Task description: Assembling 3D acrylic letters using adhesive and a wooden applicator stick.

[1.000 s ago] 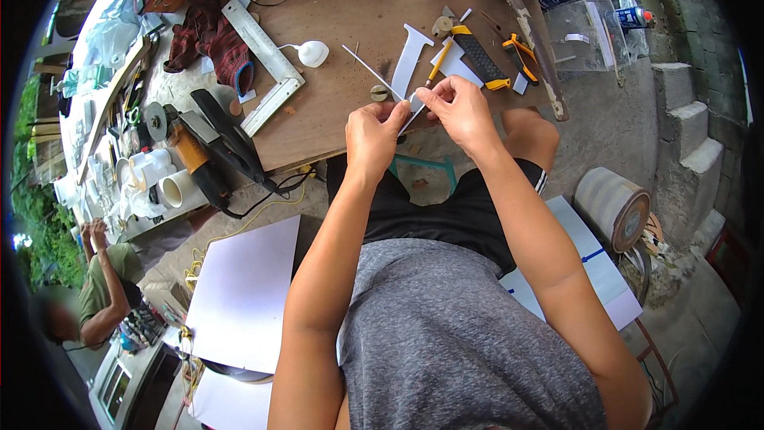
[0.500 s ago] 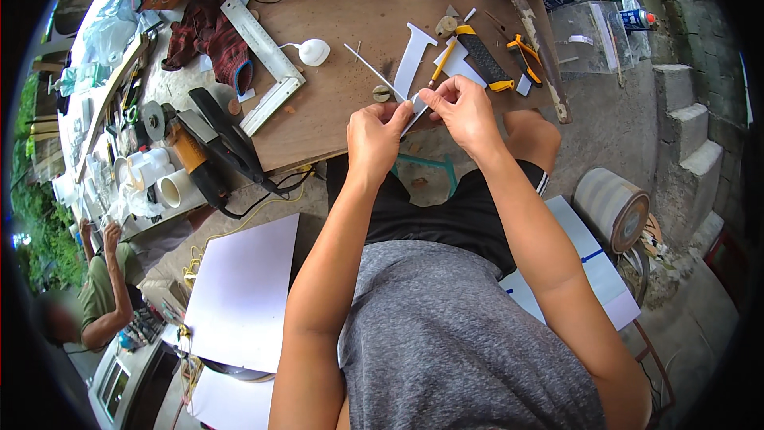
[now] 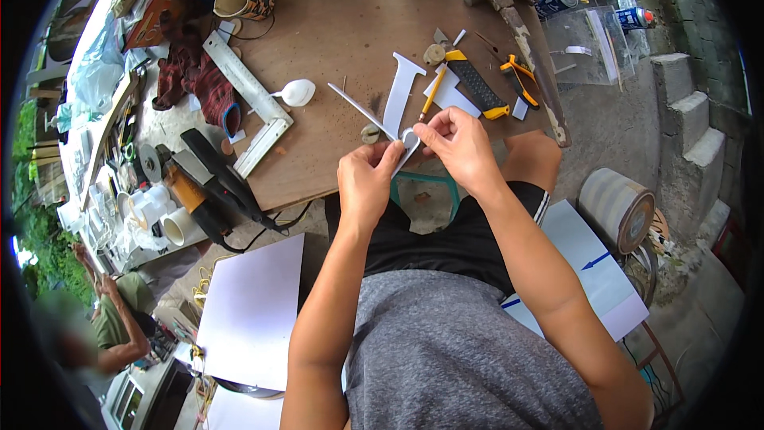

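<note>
Between my hands, at the table's near edge, is a thin white strip [image 3: 411, 143] with a curled part. My left hand [image 3: 366, 183] pinches it between thumb and fingers, and the strip's long straight end points to the far left. Closed at the fingertips, my right hand [image 3: 461, 151] grips the curled part. Just beyond lies a flat white letter-shaped piece [image 3: 402, 87]. A yellow pencil [image 3: 433, 91] rests near my right fingertips, beside a white offcut [image 3: 454, 94] and a black and yellow utility knife [image 3: 479, 84].
A claw hammer [image 3: 517, 28] lies along the table's right side, near orange-handled pliers [image 3: 519, 80]. To the left are a metal square [image 3: 251, 95], a white-capped bottle [image 3: 297, 92] and an angle grinder [image 3: 189, 191]. Another person [image 3: 119, 318] is at the far left.
The view has shifted, so more of the table's far side shows. Both hands still hold the white strip, and its curled part shows more plainly between them.
</note>
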### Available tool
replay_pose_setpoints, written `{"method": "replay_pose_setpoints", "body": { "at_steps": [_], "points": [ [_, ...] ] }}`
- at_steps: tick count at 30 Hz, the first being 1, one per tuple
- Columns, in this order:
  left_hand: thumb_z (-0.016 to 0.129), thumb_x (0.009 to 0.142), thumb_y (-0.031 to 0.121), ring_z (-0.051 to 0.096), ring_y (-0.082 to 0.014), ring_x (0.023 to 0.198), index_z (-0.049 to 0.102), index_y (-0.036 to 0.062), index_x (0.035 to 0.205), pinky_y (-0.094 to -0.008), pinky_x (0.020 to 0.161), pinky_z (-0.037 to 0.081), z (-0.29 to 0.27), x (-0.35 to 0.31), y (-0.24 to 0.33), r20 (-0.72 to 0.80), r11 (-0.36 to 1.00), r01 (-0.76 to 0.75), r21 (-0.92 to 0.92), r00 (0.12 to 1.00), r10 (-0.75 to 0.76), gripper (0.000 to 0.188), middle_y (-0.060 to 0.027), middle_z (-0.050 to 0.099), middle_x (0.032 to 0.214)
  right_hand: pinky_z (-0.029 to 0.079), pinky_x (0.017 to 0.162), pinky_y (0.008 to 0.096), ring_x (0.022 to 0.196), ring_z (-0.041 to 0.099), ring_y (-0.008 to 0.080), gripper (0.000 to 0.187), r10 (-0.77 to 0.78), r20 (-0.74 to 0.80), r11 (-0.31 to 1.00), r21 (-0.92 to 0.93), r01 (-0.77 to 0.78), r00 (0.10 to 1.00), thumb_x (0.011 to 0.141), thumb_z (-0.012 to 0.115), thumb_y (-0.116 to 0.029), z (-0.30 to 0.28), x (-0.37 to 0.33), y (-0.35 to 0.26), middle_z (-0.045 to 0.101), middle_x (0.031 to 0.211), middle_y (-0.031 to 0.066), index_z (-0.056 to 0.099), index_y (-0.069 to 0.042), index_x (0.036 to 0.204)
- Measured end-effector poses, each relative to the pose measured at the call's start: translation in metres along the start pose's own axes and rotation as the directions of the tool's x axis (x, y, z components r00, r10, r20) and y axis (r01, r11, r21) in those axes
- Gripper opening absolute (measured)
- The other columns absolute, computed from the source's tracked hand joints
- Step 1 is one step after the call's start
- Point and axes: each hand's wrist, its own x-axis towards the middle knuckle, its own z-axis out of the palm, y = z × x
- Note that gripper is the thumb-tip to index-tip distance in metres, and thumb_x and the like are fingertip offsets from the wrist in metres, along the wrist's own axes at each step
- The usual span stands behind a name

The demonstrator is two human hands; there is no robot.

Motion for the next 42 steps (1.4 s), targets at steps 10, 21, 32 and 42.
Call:
{"method": "replay_pose_setpoints", "body": {
  "at_steps": [10, 21, 32, 42],
  "points": [
    [0.074, 0.095, 0.024, 0.072, -0.0211, 0.074, 0.075, -0.0087, 0.103, -0.0352, 0.072, 0.055, -0.001, -0.011, 0.022, -0.026, 0.991, 0.08, 0.11, 0.997, -0.078, 0.033, -0.0198, 0.076, 0.084, 0.055, 0.067, 0.028, 0.073, 0.068, 0.0126, 0.03, 0.082, 0.055, 0.994, 0.069, -0.086, 0.995, 0.091, 0.081, -0.022, -0.006, -0.004, -0.004, 0.071, 0.083, 0.0096, 0.064, 0.003, 0.095],
    [0.076, 0.094, 0.023, 0.068, -0.0153, 0.07, 0.076, -0.0073, 0.102, -0.0306, 0.068, 0.053, 0.001, -0.015, 0.025, -0.05, 0.99, 0.116, 0.084, 0.992, -0.112, 0.031, -0.0145, 0.074, 0.078, 0.058, 0.072, 0.0283, 0.079, 0.07, 0.013, 0.029, 0.148, 0.053, 0.988, 0.034, -0.15, 0.988, 0.089, 0.082, -0.015, -0.007, -0.006, -0.016, 0.071, 0.088, 0.0096, 0.062, 0.003, 0.098],
    [0.074, 0.095, 0.024, 0.07, -0.02, 0.069, 0.076, -0.0066, 0.102, -0.0342, 0.068, 0.054, 0.001, -0.013, 0.027, -0.043, 0.989, 0.059, 0.136, 0.998, -0.053, 0.031, -0.0168, 0.075, 0.078, 0.056, 0.068, 0.027, 0.074, 0.066, 0.0106, 0.027, 0.081, 0.02, 0.994, 0.074, -0.083, 0.996, 0.089, 0.083, -0.017, -0.003, -0.004, 0.001, 0.07, 0.082, 0.0075, 0.063, 0.002, 0.094],
    [0.071, 0.098, 0.022, 0.063, -0.0099, 0.068, 0.074, -0.0107, 0.105, -0.0274, 0.06, 0.05, -0.002, -0.002, 0.008, -0.003, 0.993, -0.062, 0.101, 0.998, 0.062, 0.034, -0.0096, 0.074, 0.081, 0.054, 0.063, 0.0286, 0.068, 0.068, 0.0132, 0.028, -0.011, 0.022, 0.998, 0.056, 0.01, 1.0, 0.089, 0.083, -0.02, 0.001, 0.004, 0.009, 0.07, 0.079, 0.0078, 0.065, 0.001, 0.091]
  ]
}}
